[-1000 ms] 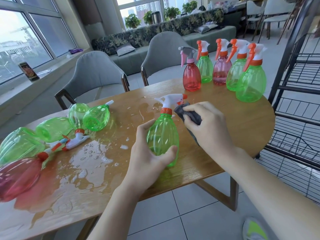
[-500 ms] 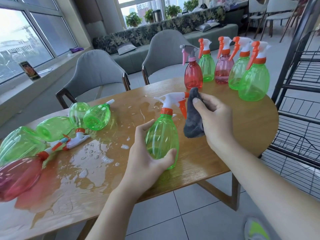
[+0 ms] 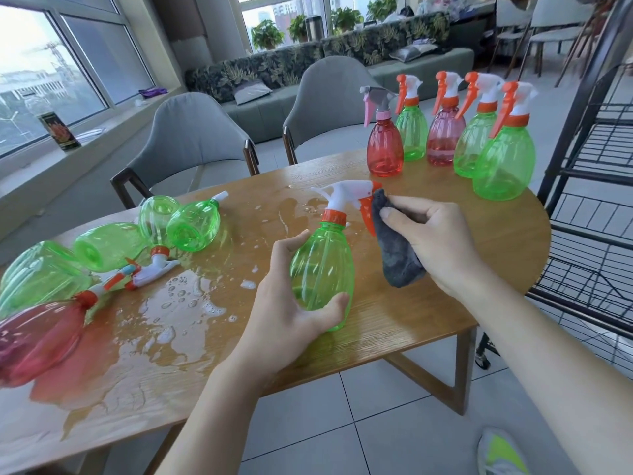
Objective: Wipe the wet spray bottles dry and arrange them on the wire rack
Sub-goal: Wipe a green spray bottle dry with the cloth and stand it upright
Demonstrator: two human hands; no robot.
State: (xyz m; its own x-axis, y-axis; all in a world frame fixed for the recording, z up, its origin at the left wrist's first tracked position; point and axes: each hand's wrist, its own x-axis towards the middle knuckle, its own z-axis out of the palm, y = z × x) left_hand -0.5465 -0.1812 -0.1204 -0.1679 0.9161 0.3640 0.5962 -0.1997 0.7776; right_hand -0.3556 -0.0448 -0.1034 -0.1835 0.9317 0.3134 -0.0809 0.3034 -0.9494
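My left hand (image 3: 291, 313) grips the body of an upright green spray bottle (image 3: 322, 265) with a white and orange trigger head, near the front edge of the wooden table (image 3: 479, 241). My right hand (image 3: 435, 241) holds a grey cloth (image 3: 394, 255) against the bottle's orange trigger. Several upright bottles, green and red (image 3: 383, 149), stand in a group at the table's far right. Several wet bottles, green (image 3: 191, 224) and one red (image 3: 37, 341), lie on their sides at the left in a puddle (image 3: 171, 303). The black wire rack (image 3: 589, 200) stands to the right of the table.
Two grey chairs (image 3: 195, 145) stand behind the table, with a sofa and plants further back. Windows run along the left wall. Tiled floor lies below the table's front edge, and my shoe (image 3: 500, 454) shows at the bottom right.
My right hand has moved the cloth from behind the bottle's neck to the trigger at the front right. My left hand keeps its grip on the bottle.
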